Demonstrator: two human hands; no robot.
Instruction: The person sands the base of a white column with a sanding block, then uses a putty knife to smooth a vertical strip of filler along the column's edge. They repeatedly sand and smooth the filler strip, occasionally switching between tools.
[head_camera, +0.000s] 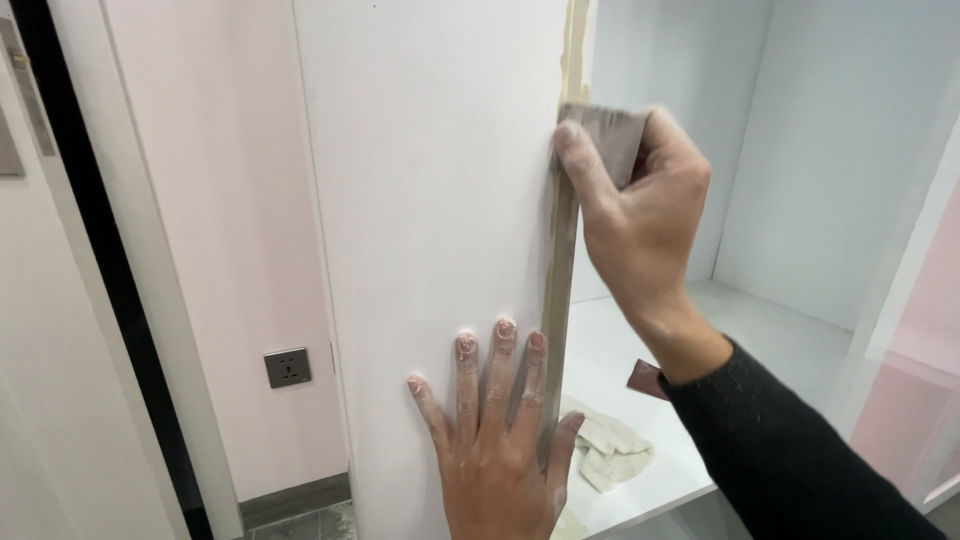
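Gripping a sanding block against the panel's edge, the right hand clenches — left hand splayed flat.

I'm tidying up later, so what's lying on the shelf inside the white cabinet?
On the shelf lie a crumpled whitish cloth and a reddish-brown piece, partly hidden behind the right hand and its forearm.

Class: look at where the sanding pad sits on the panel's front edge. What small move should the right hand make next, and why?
Probably a short stroke downward along the edge. The right hand presses the sanding pad high up, and the tan, unfinished strip runs on below toward the left hand, which lies flat on the white panel.
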